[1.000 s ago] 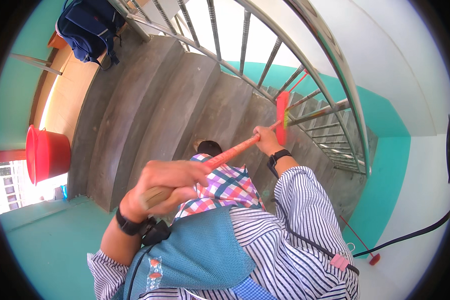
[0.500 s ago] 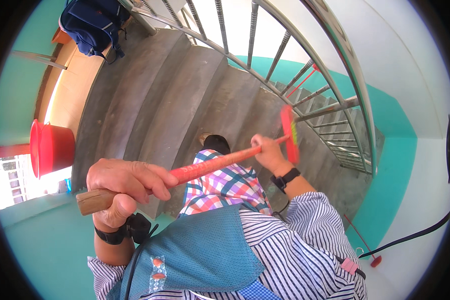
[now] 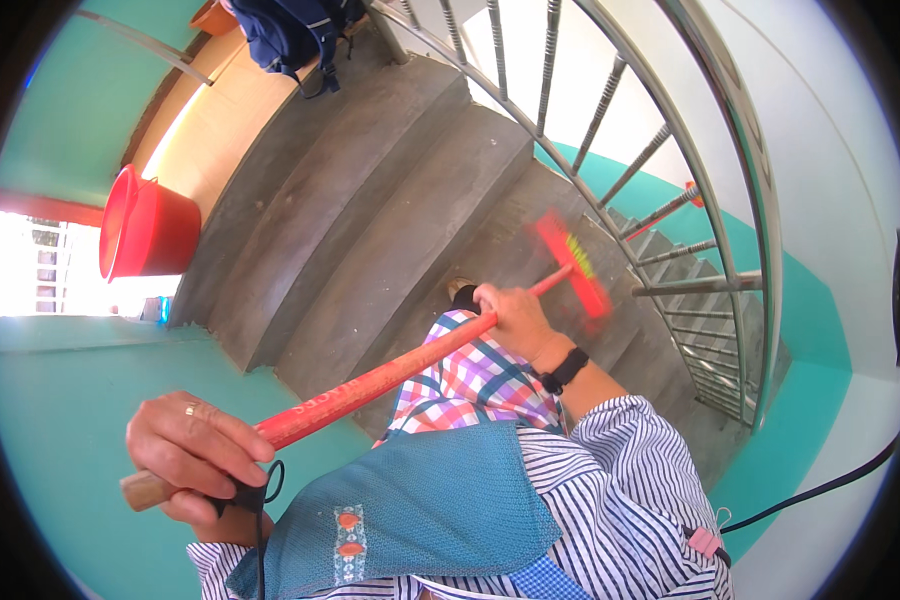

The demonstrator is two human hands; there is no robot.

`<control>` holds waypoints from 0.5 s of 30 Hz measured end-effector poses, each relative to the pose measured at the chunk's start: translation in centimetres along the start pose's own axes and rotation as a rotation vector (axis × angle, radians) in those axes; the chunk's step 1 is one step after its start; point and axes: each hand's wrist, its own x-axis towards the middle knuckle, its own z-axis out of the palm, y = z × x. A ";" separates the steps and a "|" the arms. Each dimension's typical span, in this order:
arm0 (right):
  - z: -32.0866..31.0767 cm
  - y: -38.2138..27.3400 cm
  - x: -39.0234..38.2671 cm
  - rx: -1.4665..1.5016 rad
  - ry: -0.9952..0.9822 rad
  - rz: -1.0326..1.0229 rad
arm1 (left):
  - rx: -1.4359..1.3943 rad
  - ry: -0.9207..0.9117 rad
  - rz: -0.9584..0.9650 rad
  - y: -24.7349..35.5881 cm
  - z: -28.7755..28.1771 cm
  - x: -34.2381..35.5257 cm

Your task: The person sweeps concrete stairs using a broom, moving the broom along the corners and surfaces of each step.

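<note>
A red-handled broom (image 3: 370, 376) with a bare wooden end runs slantwise across my body. My left hand (image 3: 195, 450) is wrapped round the handle close to its wooden end, at the lower left. Farther up, toward the head of the broom, my right hand (image 3: 518, 322) is closed round the handle. The red broom head (image 3: 573, 264), with yellow-green showing along one side, is smeared by motion over the grey concrete stairs (image 3: 365, 200), near the railing. One shoe shows partly beyond my checked trousers.
A metal railing (image 3: 625, 125) curves along the right of the stairs. On the left a red bucket (image 3: 155, 228) stands by a bright window opening. A dark blue backpack (image 3: 290, 40) lies on the tan ledge at the top. Another flight shows beyond the railing.
My left hand has moved down and left with the handle end, and my right hand slightly left and down. The broom head has swung and tilted. The view has shifted along the stairs.
</note>
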 end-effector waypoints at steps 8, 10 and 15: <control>7.9 11.7 5.6 -0.272 0.119 0.171 | 0.105 0.482 -0.516 -9.4 6.8 -3.8; 9.2 10.7 5.7 -0.238 -0.020 0.034 | 0.101 0.542 -0.562 -6.7 6.4 -4.4; 8.1 1.8 3.9 -0.089 -0.437 -0.185 | 0.153 0.621 -0.610 2.4 5.8 -3.5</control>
